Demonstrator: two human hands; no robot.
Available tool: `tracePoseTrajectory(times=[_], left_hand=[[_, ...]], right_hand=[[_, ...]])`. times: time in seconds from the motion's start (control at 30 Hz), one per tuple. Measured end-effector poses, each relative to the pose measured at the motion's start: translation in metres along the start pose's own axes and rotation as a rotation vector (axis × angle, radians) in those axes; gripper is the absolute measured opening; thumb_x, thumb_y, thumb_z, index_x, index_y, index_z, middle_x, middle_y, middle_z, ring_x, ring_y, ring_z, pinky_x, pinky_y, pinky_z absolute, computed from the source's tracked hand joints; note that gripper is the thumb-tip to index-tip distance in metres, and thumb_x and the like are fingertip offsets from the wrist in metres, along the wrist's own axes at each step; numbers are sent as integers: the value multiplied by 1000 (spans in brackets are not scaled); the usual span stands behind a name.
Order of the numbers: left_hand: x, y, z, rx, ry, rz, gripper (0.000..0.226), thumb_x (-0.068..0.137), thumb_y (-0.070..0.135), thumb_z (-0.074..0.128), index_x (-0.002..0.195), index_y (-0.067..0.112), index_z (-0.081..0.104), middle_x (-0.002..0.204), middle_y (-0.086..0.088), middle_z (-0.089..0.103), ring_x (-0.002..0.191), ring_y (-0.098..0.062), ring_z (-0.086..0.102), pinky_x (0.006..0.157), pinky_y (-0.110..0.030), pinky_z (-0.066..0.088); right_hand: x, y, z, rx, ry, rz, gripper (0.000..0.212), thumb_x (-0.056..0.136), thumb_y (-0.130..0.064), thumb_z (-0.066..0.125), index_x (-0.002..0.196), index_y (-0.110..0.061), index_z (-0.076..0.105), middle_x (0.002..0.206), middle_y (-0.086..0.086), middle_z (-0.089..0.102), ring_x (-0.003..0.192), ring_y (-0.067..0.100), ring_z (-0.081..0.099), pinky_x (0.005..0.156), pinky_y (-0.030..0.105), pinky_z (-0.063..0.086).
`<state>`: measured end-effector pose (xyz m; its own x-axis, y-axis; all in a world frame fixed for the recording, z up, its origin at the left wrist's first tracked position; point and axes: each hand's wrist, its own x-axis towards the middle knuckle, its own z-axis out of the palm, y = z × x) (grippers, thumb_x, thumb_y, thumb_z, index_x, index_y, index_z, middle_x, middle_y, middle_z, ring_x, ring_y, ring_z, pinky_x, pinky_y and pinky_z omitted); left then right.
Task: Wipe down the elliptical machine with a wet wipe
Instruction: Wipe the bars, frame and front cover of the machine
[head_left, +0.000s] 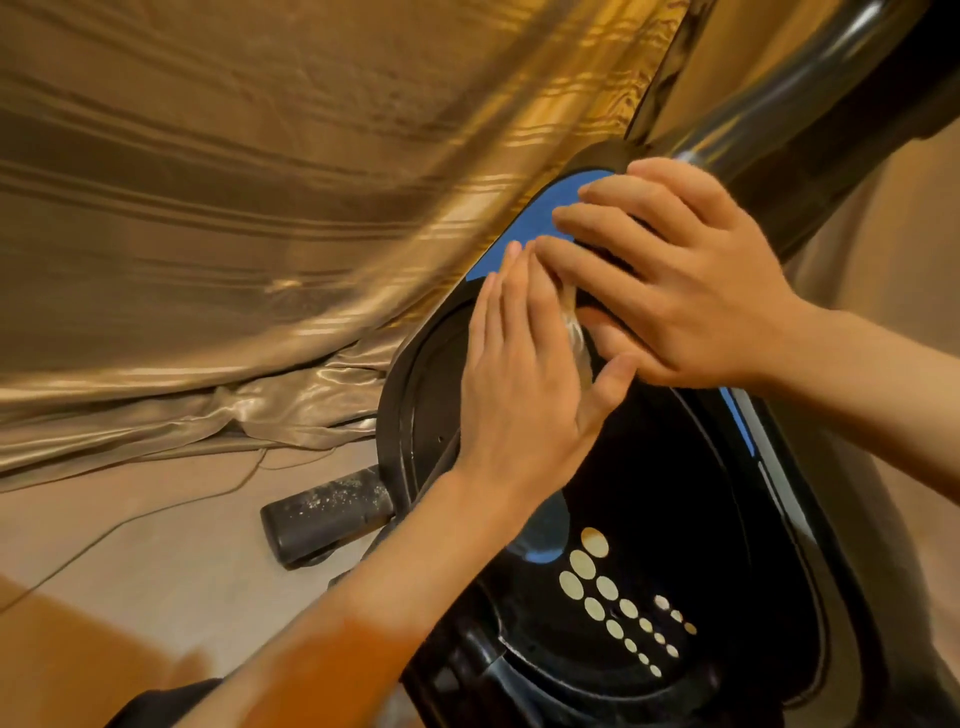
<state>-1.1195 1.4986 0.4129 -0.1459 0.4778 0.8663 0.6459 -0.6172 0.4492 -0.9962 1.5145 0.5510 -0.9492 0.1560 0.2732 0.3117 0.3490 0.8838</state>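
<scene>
Mid-wipe, left hand (524, 379) and right hand (696, 280) are pressing together, flat-fingered, on the wet wipe (574, 332) against the elliptical machine (654, 467), probably needing a downward sweep next.

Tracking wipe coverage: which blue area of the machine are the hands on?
The large upper blue panel, under the right hand; the small blue patch beside the pale dots is untouched.

The left hand (519, 400) and right hand (696, 291) are bare. Both arms (363, 597) are bare too, right to the edge
</scene>
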Motion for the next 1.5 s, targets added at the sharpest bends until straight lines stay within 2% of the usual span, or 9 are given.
tracePoseTrajectory(times=[0.13,0.37,0.47,0.7,0.87,1.03,1.27,1.4,1.5], left_hand=[[35,5,-11,46,-77,104,96,104,66,9,152,-15,31,160,-33,34,153,-38,27,128,-41,14],[99,35,-22,102,-183,226,105,98,72,-4,151,-7,40,158,-25,42,155,-34,29,128,-48,21],[117,46,-22,109,-244,258,111,92,76,-11,157,-2,34,164,-19,36,158,-30,20,128,-47,17],[100,35,-26,-173,-300,147,114,89,85,-3,164,0,11,168,-22,20,158,-28,14,128,-52,19],[84,12,-31,-310,-217,101,105,92,85,15,165,11,1,169,-14,18,158,-21,20,123,-53,30],[65,-17,-35,-158,-242,187,98,100,75,16,164,1,7,173,-16,8,161,-23,8,129,-49,17],[67,-33,-45,166,-256,736,81,99,46,52,158,2,18,165,-27,9,160,-27,-5,129,-49,5],[63,-43,-45,353,-402,1204,61,99,35,54,151,4,50,164,-27,30,158,-33,14,129,-50,5],[39,-66,-43,469,-576,1522,42,104,30,50,132,3,67,161,-23,37,153,-37,31,129,-47,11]], right_hand=[[-8,21,-8,98,-22,39,61,106,-39,34,156,-4,39,160,20,38,150,34,34,126,49,20],[-22,47,-20,250,-34,322,67,102,-40,39,154,2,37,161,18,36,153,32,29,122,57,26],[-24,50,-29,387,77,444,64,105,-40,31,153,2,38,162,16,37,153,29,31,120,58,29],[-27,24,-24,344,61,345,58,104,-30,36,154,-1,38,162,17,35,153,31,29,122,56,28],[-25,14,-20,235,76,350,56,107,-45,37,153,-15,45,149,20,51,144,37,43,121,55,29],[-4,-2,-10,112,287,435,36,105,-38,59,130,-16,71,121,19,69,118,39,64,106,52,44],[-36,-80,-4,138,535,828,19,101,-12,67,113,0,77,103,15,74,82,32,66,70,44,49],[-51,-173,19,383,510,1363,27,107,-21,56,113,-4,75,99,11,69,84,29,62,72,45,48],[-44,-249,32,657,536,1815,29,106,-17,54,129,-7,67,110,-1,64,100,12,60,86,20,48]])
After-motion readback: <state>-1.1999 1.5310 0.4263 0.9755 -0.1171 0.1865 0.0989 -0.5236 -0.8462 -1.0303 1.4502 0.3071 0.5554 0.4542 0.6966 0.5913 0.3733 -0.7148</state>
